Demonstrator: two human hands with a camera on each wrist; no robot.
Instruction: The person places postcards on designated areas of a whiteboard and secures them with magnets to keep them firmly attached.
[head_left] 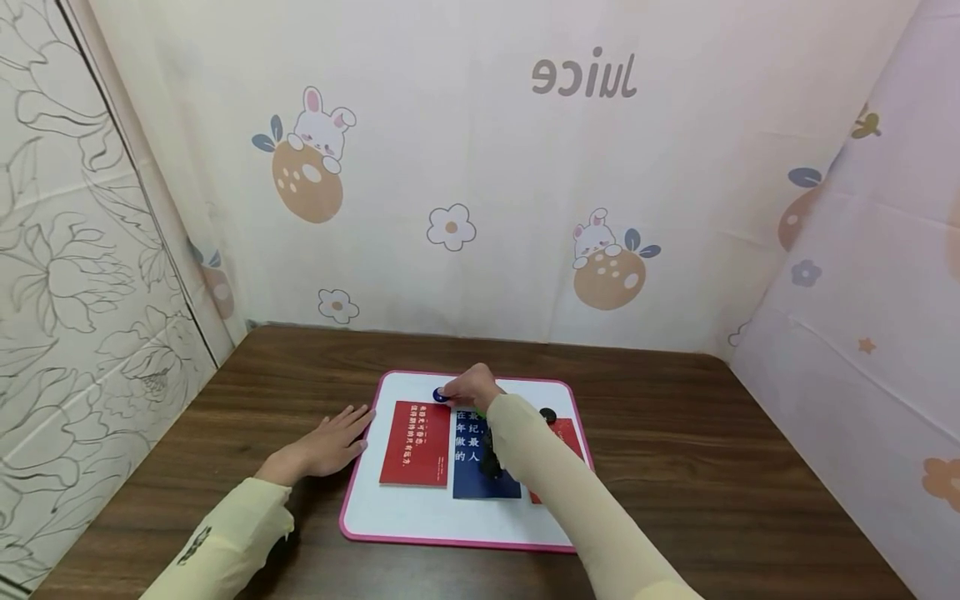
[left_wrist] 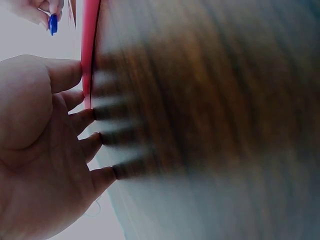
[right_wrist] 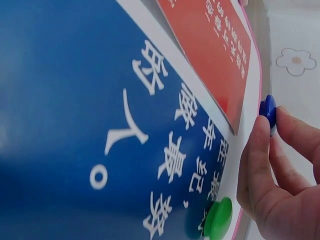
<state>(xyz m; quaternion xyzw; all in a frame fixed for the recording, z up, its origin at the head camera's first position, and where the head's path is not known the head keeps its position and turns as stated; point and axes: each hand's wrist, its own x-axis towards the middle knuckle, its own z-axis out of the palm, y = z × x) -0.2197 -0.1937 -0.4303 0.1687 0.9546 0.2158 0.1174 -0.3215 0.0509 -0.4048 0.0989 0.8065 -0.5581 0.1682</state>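
My right hand (head_left: 474,385) pinches a round blue magnet (right_wrist: 270,111) between thumb and fingers, near the top edge of a white board (head_left: 420,521) with a pink rim. Just below the magnet in the head view lies a red card (head_left: 415,446) with white lettering. Beside that card is a blue card (right_wrist: 75,110), with a green magnet (right_wrist: 218,220) at its top edge. My left hand (head_left: 330,443) rests at the board's left side, fingers spread and fingertips at the pink rim (left_wrist: 89,45).
Another red card (head_left: 570,437), partly hidden by my right sleeve, lies on the board's right side, with a black magnet (head_left: 548,414) at its top. The board lies on a dark wooden table (head_left: 697,467). A printed curtain (head_left: 480,167) stands behind the table.
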